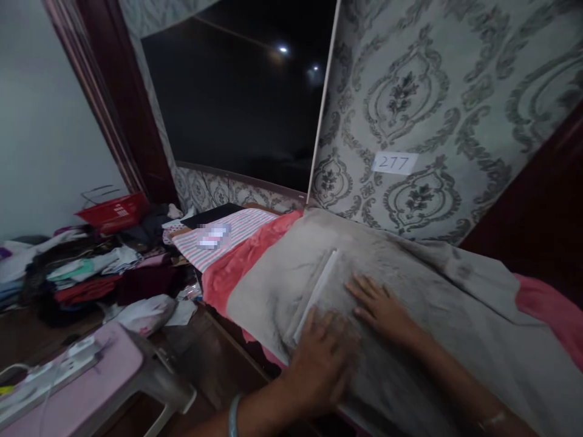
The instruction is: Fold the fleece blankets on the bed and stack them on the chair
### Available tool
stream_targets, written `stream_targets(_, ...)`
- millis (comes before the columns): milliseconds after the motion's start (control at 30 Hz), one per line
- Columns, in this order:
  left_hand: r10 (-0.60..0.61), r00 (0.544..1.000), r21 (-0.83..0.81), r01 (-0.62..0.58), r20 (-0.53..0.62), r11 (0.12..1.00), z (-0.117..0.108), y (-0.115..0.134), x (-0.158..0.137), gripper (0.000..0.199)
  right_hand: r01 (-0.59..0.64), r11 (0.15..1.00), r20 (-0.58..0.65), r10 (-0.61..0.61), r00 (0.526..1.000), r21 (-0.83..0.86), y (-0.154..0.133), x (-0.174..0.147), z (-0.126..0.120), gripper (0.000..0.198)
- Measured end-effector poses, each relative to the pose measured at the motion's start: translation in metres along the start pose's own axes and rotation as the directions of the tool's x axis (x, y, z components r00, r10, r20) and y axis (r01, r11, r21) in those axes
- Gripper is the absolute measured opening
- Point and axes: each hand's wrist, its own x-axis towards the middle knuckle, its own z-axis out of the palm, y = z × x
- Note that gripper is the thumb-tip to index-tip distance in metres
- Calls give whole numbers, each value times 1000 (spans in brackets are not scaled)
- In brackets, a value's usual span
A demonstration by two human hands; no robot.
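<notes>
A large grey garment (266,285), which looks like trousers or a top, lies spread out, with a pale straight strip (316,291) running across it. My left hand (321,358), with a bracelet at the wrist, lies over the near end of that strip; its fingers are extended and slightly blurred. To the right of the strip, my right hand (376,303) rests on the grey fabric with its fingers stretched and apart. Neither hand grips anything. Coral-pink cloth (255,252) shows from under the garment at the left and far right.
Striped cloth (232,227) lies beyond the pink cloth. A large dark television (241,91) hangs on the patterned wall, near a paper marked 277 (395,162). Clothes piles (100,273) and a red basket (113,212) stand left; nearer is a pink stool (109,364) bearing a power strip (54,370).
</notes>
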Motion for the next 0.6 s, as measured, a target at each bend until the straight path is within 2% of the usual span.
stream_targets(33,-79,997,28,79,-12,996,2,-8,-5,54,33,999,0,-33,999,11,-14,-4,3,59)
stream_targets(100,-161,987,61,161,-14,985,10,-21,-14,63,55,998,-16,-54,998,24,-34,-10,7,59)
stream_targets(167,-175,985,62,175,-7,983,19,-28,-21,69,36,999,-26,-35,999,29,-44,-10,8,58)
stream_targets(300,-188,981,-4,188,-44,982,24,-31,-30,63,-12,998,44,9,999,58,-59,-7,0,58)
stream_targets(400,-190,973,-193,163,-132,968,17,-39,-38,47,57,991,85,-68,994,123,-84,-10,-6,57)
stream_targets(467,-261,945,-393,168,-197,904,8,-48,-41,36,130,975,93,-149,984,180,-104,-17,-9,58)
stream_targets(533,-369,903,-553,196,-220,809,-4,-57,-36,38,174,956,112,-205,972,235,-120,-24,-14,60)
stream_targets(600,-435,870,-620,213,-231,755,-17,-65,-23,41,194,938,147,-244,959,288,-131,-29,-22,63)
